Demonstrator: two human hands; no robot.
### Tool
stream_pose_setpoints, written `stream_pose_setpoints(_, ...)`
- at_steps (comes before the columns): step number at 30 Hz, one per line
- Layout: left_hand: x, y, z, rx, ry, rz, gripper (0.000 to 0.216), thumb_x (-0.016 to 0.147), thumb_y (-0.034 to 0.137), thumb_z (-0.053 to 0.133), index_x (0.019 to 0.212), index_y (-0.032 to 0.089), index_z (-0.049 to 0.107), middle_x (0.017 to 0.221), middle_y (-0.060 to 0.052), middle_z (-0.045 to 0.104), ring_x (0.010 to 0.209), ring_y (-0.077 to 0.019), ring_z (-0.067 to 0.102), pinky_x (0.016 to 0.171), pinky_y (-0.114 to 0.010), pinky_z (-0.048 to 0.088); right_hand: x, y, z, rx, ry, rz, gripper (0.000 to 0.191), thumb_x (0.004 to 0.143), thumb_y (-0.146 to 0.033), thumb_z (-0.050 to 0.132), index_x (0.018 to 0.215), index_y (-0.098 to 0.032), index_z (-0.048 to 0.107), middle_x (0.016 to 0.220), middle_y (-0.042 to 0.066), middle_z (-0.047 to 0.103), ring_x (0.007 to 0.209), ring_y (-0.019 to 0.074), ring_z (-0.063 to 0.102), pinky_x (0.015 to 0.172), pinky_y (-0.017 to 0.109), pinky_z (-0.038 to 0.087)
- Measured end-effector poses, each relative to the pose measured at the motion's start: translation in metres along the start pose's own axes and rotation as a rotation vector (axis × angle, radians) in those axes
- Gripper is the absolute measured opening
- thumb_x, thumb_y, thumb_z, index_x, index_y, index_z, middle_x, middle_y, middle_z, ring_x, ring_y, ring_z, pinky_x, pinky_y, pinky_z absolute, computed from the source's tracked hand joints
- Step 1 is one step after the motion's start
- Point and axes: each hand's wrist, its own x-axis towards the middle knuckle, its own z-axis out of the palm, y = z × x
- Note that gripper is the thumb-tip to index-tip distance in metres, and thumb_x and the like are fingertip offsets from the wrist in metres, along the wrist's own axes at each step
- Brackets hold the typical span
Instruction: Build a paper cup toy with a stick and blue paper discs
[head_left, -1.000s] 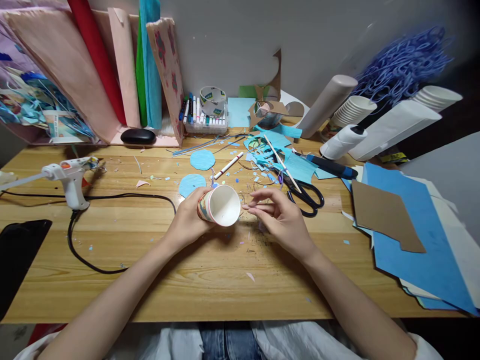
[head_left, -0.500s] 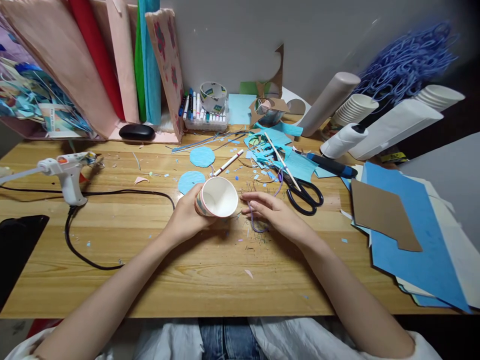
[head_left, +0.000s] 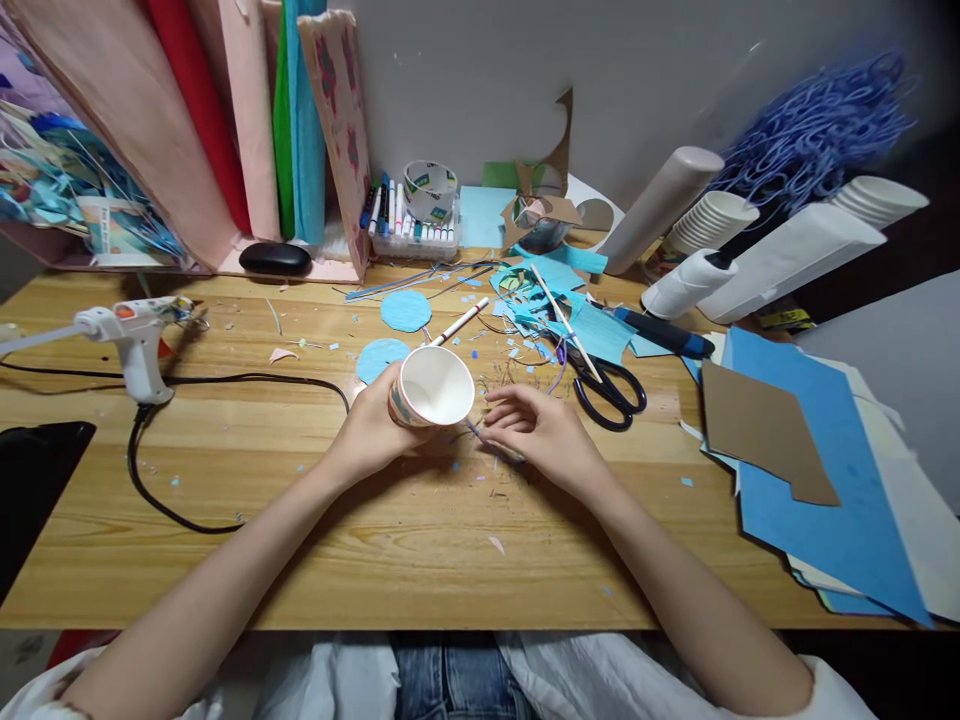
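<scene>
My left hand (head_left: 366, 425) is wrapped around a paper cup (head_left: 435, 388), its white inside facing up and its side patterned. Just right of the cup, my right hand (head_left: 544, 435) has curled fingers, with a thin purple cord (head_left: 475, 428) at the thumb tip; its grip is partly hidden. More of the cord shows behind that hand, near the black-handled scissors (head_left: 609, 395). Beyond the cup lie two light-blue paper circles (head_left: 406, 311) and a white marker (head_left: 460, 322).
A glue gun (head_left: 142, 350) with a black cable stands at left. Blue paper scraps (head_left: 600, 325) and a blue-handled tool (head_left: 660, 331) lie behind the scissors. Cardboard (head_left: 765, 430) tops stacked sheets at right. Markers and a tape roll (head_left: 430, 190) sit at the back.
My right hand's fingers have curled in more, and the cord loop beneath them has shifted, with a piece now beside the cup. The cup stays in my left hand, almost unmoved.
</scene>
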Motion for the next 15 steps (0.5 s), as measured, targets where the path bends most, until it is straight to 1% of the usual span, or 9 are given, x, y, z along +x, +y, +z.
stream_pose_setpoints(2,-0.0002,-0.0016,0.0002,-0.002,-0.011,0.002,0.060,0.058,0.031,0.075,0.111,0.016,0.052,0.106,-0.007,0.064,0.092,-0.0210,0.061,0.080,-0.031,0.049,-0.0021,0.0006,0.0014,-0.184,-0.007,-0.084,0.034,0.064,-0.025,0.074,0.093,-0.016,0.060,0.075,0.003,0.064,0.062,0.0137,0.060,0.059,0.028,0.050)
stream_pose_setpoints(4,-0.0004,-0.0030,0.0006,0.010,-0.014,0.007,0.060,0.057,0.032,0.076,0.110,0.017,0.053,0.106,-0.006,0.064,0.093,-0.0215,0.060,0.080,-0.031,0.049,-0.0038,0.0006,0.0023,-0.371,-0.014,-0.170,0.021,0.067,-0.024,0.073,0.083,-0.017,0.062,0.069,0.001,0.061,0.060,0.0131,0.056,0.057,0.027,0.046)
stream_pose_setpoints(6,-0.0008,-0.0036,0.0011,0.030,-0.011,0.015,0.061,0.056,0.033,0.076,0.110,0.017,0.053,0.107,-0.006,0.063,0.094,-0.0218,0.060,0.081,-0.032,0.049,-0.0045,0.0004,0.0027,-0.484,-0.027,-0.241,0.008,0.072,-0.022,0.068,0.073,-0.018,0.062,0.068,0.001,0.060,0.062,0.0133,0.054,0.058,0.027,0.042)
stream_pose_setpoints(8,-0.0009,-0.0035,0.0015,0.043,-0.008,0.024,0.061,0.057,0.032,0.076,0.111,0.018,0.052,0.108,-0.006,0.063,0.095,-0.0219,0.060,0.081,-0.032,0.048,-0.0044,0.0002,0.0025,-0.524,-0.048,-0.283,0.009,0.077,-0.020,0.063,0.069,-0.018,0.061,0.071,0.003,0.061,0.066,0.0140,0.054,0.061,0.027,0.041)
stream_pose_setpoints(10,-0.0008,-0.0031,0.0015,0.050,-0.009,0.032,0.061,0.057,0.032,0.075,0.112,0.018,0.052,0.108,-0.006,0.063,0.096,-0.0220,0.060,0.081,-0.032,0.048,-0.0040,-0.0002,0.0015,-0.532,-0.065,-0.294,0.010,0.080,-0.019,0.060,0.070,-0.018,0.060,0.074,0.004,0.061,0.068,0.0146,0.054,0.062,0.027,0.040)
stream_pose_setpoints(13,-0.0005,-0.0024,0.0008,0.057,-0.008,0.052,0.063,0.057,0.032,0.075,0.114,0.017,0.051,0.110,-0.006,0.063,0.098,-0.0226,0.059,0.083,-0.032,0.048,-0.0034,-0.0017,-0.0017,-0.510,-0.073,-0.262,0.009,0.081,-0.020,0.057,0.073,-0.018,0.058,0.073,0.003,0.061,0.066,0.0141,0.054,0.060,0.027,0.040)
stream_pose_setpoints(15,-0.0005,-0.0015,0.0002,0.066,-0.013,0.072,0.064,0.058,0.030,0.075,0.115,0.018,0.051,0.112,-0.006,0.062,0.100,-0.0227,0.059,0.085,-0.032,0.047,-0.0029,-0.0033,-0.0047,-0.446,-0.037,-0.221,0.009,0.082,-0.022,0.055,0.075,-0.018,0.057,0.072,0.002,0.061,0.064,0.0136,0.055,0.059,0.026,0.041)
